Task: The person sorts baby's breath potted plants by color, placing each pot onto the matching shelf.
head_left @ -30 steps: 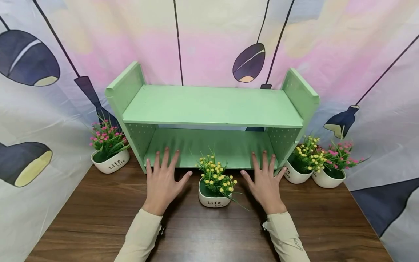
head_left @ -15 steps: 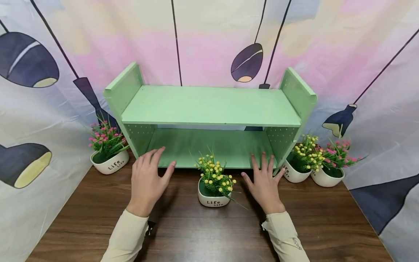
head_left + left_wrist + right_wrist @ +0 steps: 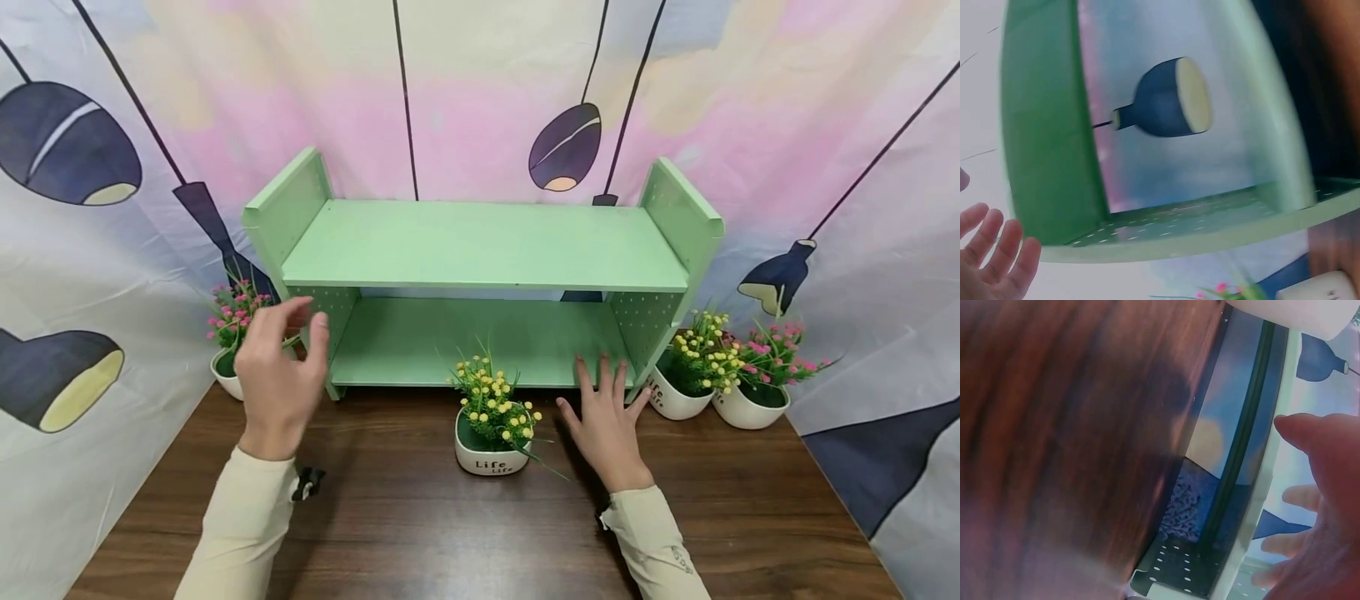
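My left hand [image 3: 277,375] is raised in front of the left end of a green two-tier shelf [image 3: 480,242]. Its fingers are loosely bent and hold nothing; the left wrist view shows several relaxed fingers [image 3: 1025,265] beside the shelf. Behind that hand, a white pot with pink flowers [image 3: 234,312] is partly hidden. My right hand [image 3: 609,429] lies low with spread fingers by the lower board's front edge, at the right; whether it touches the board is unclear. Between the hands, a white pot with yellow flowers [image 3: 491,458] stands on the wooden table.
To the right of the shelf stand another yellow-flowered pot [image 3: 684,404] and a pink-flowered pot [image 3: 753,408], side by side. A printed curtain [image 3: 480,100] with lamp drawings hangs behind and around the brown table [image 3: 480,542].
My left hand has lifted and moved left, from beside the lower board to in front of the left pink-flowered pot, its fingers bending. My right hand stays nearly in place.
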`<action>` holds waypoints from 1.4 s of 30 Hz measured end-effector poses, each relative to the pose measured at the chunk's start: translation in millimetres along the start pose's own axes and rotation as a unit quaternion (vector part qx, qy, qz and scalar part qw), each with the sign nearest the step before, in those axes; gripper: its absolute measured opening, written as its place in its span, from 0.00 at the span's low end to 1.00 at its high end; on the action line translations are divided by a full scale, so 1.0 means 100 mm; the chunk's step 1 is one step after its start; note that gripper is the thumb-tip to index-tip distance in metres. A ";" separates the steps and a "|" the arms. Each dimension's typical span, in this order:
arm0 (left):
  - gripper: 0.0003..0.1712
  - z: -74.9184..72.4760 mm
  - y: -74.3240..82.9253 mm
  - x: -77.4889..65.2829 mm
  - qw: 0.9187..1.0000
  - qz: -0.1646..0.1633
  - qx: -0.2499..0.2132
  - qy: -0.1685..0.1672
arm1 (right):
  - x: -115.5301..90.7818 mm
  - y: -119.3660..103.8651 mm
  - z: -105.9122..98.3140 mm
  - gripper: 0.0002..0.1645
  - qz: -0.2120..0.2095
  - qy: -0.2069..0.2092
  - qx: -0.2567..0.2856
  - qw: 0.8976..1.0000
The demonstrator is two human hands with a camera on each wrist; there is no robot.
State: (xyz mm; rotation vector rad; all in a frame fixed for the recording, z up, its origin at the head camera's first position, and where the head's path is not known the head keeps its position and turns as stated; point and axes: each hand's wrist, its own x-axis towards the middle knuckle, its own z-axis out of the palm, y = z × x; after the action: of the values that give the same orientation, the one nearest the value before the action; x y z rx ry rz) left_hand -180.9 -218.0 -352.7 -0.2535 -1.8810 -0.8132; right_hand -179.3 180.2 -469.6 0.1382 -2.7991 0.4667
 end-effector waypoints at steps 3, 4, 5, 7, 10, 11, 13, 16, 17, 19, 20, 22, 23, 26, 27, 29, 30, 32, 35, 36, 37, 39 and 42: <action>0.15 -0.04 0.00 0.20 0.999 -0.023 -0.013 0.031 | 0.00 0.00 0.01 0.45 0.000 0.001 0.000 1.000; 0.15 -0.05 0.00 0.27 0.998 -0.032 -0.017 0.042 | 0.00 0.00 0.01 0.45 -0.001 0.001 0.000 1.000; 0.15 -0.06 0.01 0.33 0.998 -0.043 -0.019 0.053 | 0.00 0.00 0.01 0.45 -0.002 0.002 0.001 1.000; 0.16 -0.07 0.02 0.47 0.995 -0.069 -0.022 0.071 | -0.01 0.00 0.00 0.45 -0.003 0.000 0.003 1.000; 0.17 -0.10 0.08 0.66 0.990 -0.117 -0.021 0.081 | -0.02 -0.01 -0.01 0.46 -0.005 -0.006 0.006 1.000; 0.17 -0.11 0.08 0.72 0.988 -0.129 -0.023 0.077 | -0.03 -0.01 -0.01 0.46 -0.005 -0.008 0.006 1.000; 0.20 -0.14 0.07 0.83 0.987 -0.149 -0.019 0.058 | -0.03 -0.01 -0.02 0.46 -0.005 -0.010 0.006 1.000; 0.25 -0.16 0.02 0.96 0.987 -0.159 -0.005 0.011 | -0.03 -0.02 -0.02 0.46 -0.005 -0.009 0.007 1.000; 0.27 -0.16 0.00 0.99 0.987 -0.160 0.002 -0.008 | -0.03 -0.02 -0.02 0.45 -0.005 -0.009 0.006 1.000; 0.28 -0.17 -0.01 1.05 0.986 -0.160 0.021 -0.037 | -0.03 -0.03 -0.02 0.45 -0.007 -0.008 0.007 1.000; 0.28 -0.16 -0.01 1.06 0.986 -0.159 0.032 -0.048 | -0.04 -0.03 -0.02 0.45 -0.009 -0.007 0.006 1.000; 0.27 -0.16 -0.01 1.08 0.986 -0.151 0.046 -0.060 | -0.05 -0.04 -0.02 0.45 -0.013 -0.008 0.007 1.000; 0.26 -0.16 -0.01 1.08 0.986 -0.146 0.051 -0.062 | -0.06 -0.04 -0.01 0.44 -0.015 -0.009 0.009 1.000; 0.24 -0.16 -0.01 1.08 0.988 -0.125 0.064 -0.063 | -0.10 -0.05 -0.02 0.44 -0.020 -0.012 0.020 1.000; 0.24 -0.16 -0.01 1.07 0.989 -0.120 0.064 -0.064 | -0.12 -0.05 -0.03 0.44 -0.021 -0.013 0.024 0.999; 0.24 -0.17 -0.02 1.07 0.989 -0.111 0.069 -0.067 | -0.15 -0.04 -0.05 0.44 -0.025 -0.014 0.031 0.999; 0.23 -0.18 -0.02 1.07 0.989 -0.107 0.073 -0.068 | -0.18 -0.05 -0.06 0.44 -0.028 -0.015 0.036 0.999; 0.23 -0.19 -0.01 1.06 0.990 -0.099 0.077 -0.070 | -0.22 -0.05 -0.09 0.44 -0.035 -0.017 0.047 0.998; 0.23 -0.20 -0.01 1.04 0.991 -0.083 0.079 -0.067 | -0.29 -0.07 -0.15 0.43 -0.045 -0.027 0.078 0.996; 0.23 -0.20 -0.01 1.04 0.991 -0.078 0.081 -0.066 | -0.31 -0.09 -0.17 0.43 -0.047 -0.032 0.096 0.994; 0.22 -0.20 -0.01 1.03 0.992 -0.075 0.081 -0.065 | -0.32 -0.11 -0.19 0.42 -0.048 -0.036 0.118 0.991; 0.22 -0.19 0.00 1.03 0.992 -0.074 0.080 -0.065 | -0.35 -0.14 -0.23 0.41 -0.044 -0.044 0.168 0.984; 0.23 -0.18 0.00 1.03 0.991 -0.079 0.080 -0.068 | -0.35 -0.19 -0.27 0.38 -0.047 -0.041 0.233 0.970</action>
State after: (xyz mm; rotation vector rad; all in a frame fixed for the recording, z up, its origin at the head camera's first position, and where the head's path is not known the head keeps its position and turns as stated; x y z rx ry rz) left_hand -214.1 -248.4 -258.2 -0.0626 -2.1032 -0.7617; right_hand -135.6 172.6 -450.2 0.3970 -2.6915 1.1101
